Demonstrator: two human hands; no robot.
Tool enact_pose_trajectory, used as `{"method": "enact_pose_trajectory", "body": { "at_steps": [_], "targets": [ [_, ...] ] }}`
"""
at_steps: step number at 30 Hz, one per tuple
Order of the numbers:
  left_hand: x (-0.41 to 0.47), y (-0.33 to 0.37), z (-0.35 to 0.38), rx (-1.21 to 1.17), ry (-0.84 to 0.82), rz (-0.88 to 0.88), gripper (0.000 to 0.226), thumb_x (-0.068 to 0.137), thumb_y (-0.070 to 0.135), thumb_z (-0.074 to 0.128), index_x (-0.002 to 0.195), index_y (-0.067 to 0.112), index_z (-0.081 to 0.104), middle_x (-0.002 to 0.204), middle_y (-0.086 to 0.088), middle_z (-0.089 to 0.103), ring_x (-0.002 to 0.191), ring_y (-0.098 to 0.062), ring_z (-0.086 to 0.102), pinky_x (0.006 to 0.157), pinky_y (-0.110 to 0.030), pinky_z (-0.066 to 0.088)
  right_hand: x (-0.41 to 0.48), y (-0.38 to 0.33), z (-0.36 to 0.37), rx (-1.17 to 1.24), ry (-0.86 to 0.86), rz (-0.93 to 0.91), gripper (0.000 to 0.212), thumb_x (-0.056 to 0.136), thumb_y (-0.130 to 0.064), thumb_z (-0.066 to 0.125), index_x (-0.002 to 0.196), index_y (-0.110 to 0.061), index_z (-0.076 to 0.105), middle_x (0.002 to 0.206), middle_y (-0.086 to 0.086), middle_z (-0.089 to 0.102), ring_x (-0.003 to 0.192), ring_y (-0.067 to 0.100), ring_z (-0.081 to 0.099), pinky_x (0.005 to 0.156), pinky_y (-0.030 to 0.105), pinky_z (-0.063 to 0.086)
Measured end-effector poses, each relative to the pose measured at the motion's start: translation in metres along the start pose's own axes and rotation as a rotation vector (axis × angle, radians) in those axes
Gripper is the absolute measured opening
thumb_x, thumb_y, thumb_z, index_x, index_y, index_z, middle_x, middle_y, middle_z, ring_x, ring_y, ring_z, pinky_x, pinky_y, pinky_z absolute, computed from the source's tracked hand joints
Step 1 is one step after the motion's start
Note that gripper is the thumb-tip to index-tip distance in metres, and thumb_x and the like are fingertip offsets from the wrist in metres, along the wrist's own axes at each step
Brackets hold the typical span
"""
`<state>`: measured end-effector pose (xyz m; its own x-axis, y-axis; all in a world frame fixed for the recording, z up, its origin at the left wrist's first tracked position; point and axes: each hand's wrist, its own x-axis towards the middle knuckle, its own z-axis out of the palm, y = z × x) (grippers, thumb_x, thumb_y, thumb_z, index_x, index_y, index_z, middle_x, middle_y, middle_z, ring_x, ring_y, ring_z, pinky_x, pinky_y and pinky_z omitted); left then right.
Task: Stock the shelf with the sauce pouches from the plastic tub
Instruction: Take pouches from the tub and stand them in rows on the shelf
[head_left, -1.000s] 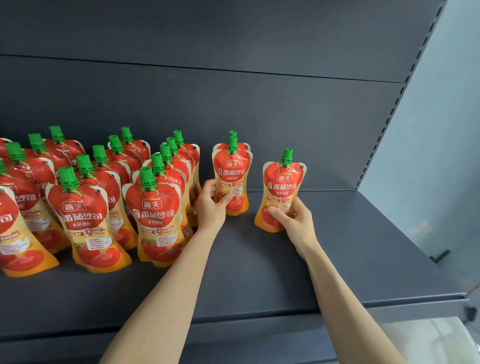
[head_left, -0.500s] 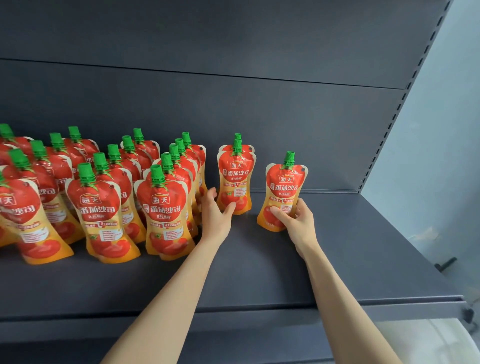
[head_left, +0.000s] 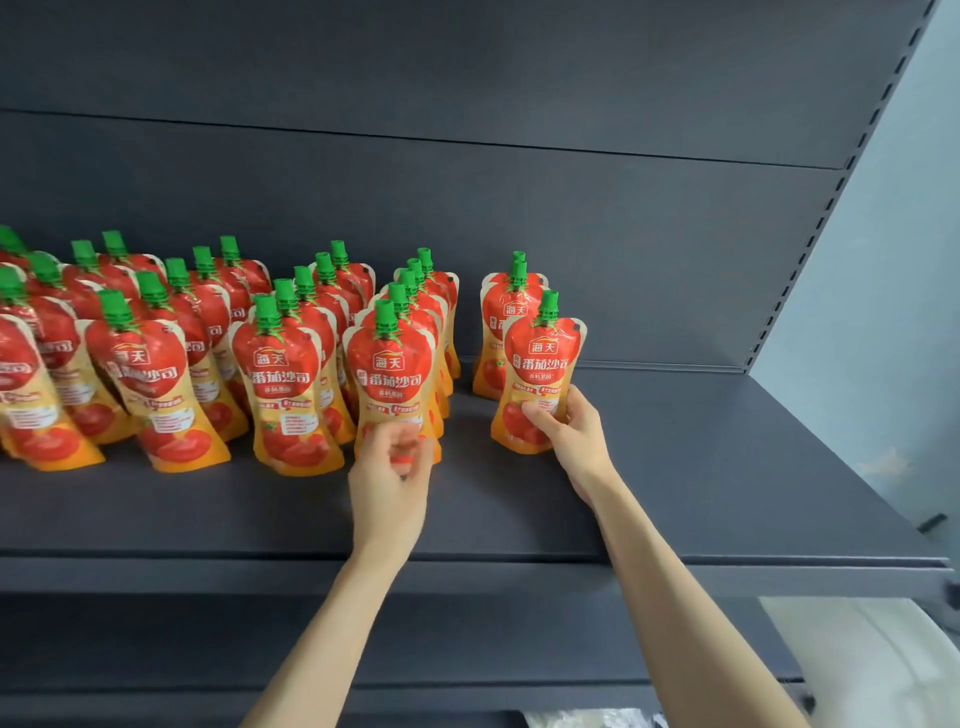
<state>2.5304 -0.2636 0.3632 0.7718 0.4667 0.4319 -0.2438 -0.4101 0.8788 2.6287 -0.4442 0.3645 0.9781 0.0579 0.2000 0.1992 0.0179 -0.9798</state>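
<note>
Red and orange sauce pouches with green caps stand upright in rows on the dark grey shelf (head_left: 675, 467). My right hand (head_left: 574, 439) grips the lower part of one pouch (head_left: 543, 358), which stands in front of two other pouches (head_left: 501, 317) at the right end of the stock. My left hand (head_left: 389, 480) is blurred, with loosely curled fingers that hold nothing. It hovers just in front of the base of the front pouch (head_left: 389, 369) of the neighbouring row. The plastic tub is out of view.
Several rows of pouches (head_left: 156, 364) fill the shelf's left side. Bare shelf stretches to the right of the held pouch up to the slotted upright (head_left: 810, 234). A pale wall lies beyond. Something white (head_left: 857, 670) shows below the shelf's front edge at the lower right.
My left hand has let go of the back pouches and drawn left and toward me. My right hand has slid its pouch left, in front of those two pouches.
</note>
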Motion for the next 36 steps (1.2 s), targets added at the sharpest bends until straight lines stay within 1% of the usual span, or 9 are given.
{"method": "enact_pose_trajectory", "body": {
  "at_steps": [3,6,10,12,14,16,23,28,36],
  "targets": [
    [0.005,0.000,-0.017,0.052,0.114,0.050,0.022,0.084,0.018,0.068,0.101,0.011,0.057,0.098,0.001,0.058,0.086,-0.015,0.057,0.070,-0.020,0.048,-0.005,0.000,0.018,-0.020,0.033,0.010,0.028,0.084,-0.021,0.071,0.106,-0.026,0.055,0.107,-0.003,0.065,0.095,0.009,0.065,0.068,0.015,0.052],
    [0.009,-0.002,-0.024,0.115,0.147,0.055,0.039,0.083,0.020,0.070,0.114,0.005,0.051,0.110,-0.008,0.052,0.100,-0.021,0.053,0.079,-0.027,0.047,-0.008,0.003,0.024,-0.071,0.100,0.002,0.034,0.082,-0.022,0.073,0.111,-0.019,0.055,0.114,0.005,0.064,0.099,0.013,0.064,0.075,0.020,0.052],
    [0.010,-0.007,-0.025,0.138,0.057,0.054,0.060,0.084,0.023,0.069,0.133,0.004,0.039,0.134,-0.015,0.045,0.125,-0.026,0.043,0.094,-0.026,0.037,-0.013,0.003,0.026,-0.169,0.231,-0.040,0.043,0.079,-0.026,0.076,0.113,-0.017,0.051,0.113,0.002,0.064,0.099,0.014,0.063,0.078,0.025,0.055],
    [0.011,-0.009,-0.023,0.129,-0.007,0.042,0.068,0.085,0.025,0.067,0.141,0.007,0.031,0.144,-0.012,0.038,0.133,-0.024,0.036,0.098,-0.024,0.032,-0.015,0.003,0.027,-0.232,0.270,-0.078,0.044,0.080,-0.026,0.075,0.114,-0.013,0.052,0.113,0.002,0.064,0.098,0.014,0.062,0.074,0.017,0.052],
    [0.014,-0.011,-0.022,0.132,-0.051,0.014,0.073,0.086,0.029,0.065,0.144,0.009,0.026,0.148,-0.010,0.035,0.136,-0.024,0.034,0.104,-0.030,0.032,-0.015,0.003,0.028,-0.300,0.281,-0.092,0.045,0.081,-0.028,0.074,0.116,-0.012,0.052,0.112,0.000,0.063,0.097,0.013,0.060,0.070,0.011,0.046],
    [0.017,-0.013,-0.021,0.135,-0.078,-0.016,0.071,0.087,0.031,0.063,0.144,0.008,0.028,0.146,-0.009,0.038,0.134,-0.024,0.036,0.106,-0.034,0.034,-0.014,0.003,0.029,-0.344,0.296,-0.076,0.046,0.081,-0.030,0.073,0.117,-0.013,0.051,0.112,0.000,0.063,0.096,0.013,0.059,0.073,0.016,0.048],
    [0.021,-0.020,-0.022,0.097,-0.074,-0.054,0.059,0.086,0.028,0.065,0.136,0.009,0.040,0.136,-0.008,0.050,0.125,-0.023,0.046,0.099,-0.031,0.039,-0.001,0.002,0.039,-0.444,0.341,0.000,0.050,0.081,-0.040,0.071,0.122,-0.018,0.050,0.117,0.002,0.064,0.097,0.015,0.061,0.083,0.033,0.052],
    [0.021,-0.020,-0.021,0.089,-0.064,-0.045,0.056,0.086,0.026,0.066,0.134,0.009,0.043,0.132,-0.007,0.053,0.122,-0.022,0.049,0.095,-0.027,0.039,0.007,0.006,0.043,-0.490,0.350,0.018,0.050,0.083,-0.044,0.068,0.123,-0.020,0.050,0.119,0.002,0.064,0.104,0.019,0.062,0.086,0.036,0.051],
    [0.020,-0.017,-0.023,0.107,-0.075,-0.062,0.055,0.087,0.026,0.065,0.134,0.010,0.042,0.133,-0.008,0.052,0.123,-0.023,0.049,0.098,-0.034,0.042,0.013,0.006,0.050,-0.642,0.327,0.072,0.055,0.087,-0.052,0.058,0.127,-0.015,0.050,0.123,0.004,0.063,0.108,0.024,0.063,0.089,0.037,0.051]
  ]
}}
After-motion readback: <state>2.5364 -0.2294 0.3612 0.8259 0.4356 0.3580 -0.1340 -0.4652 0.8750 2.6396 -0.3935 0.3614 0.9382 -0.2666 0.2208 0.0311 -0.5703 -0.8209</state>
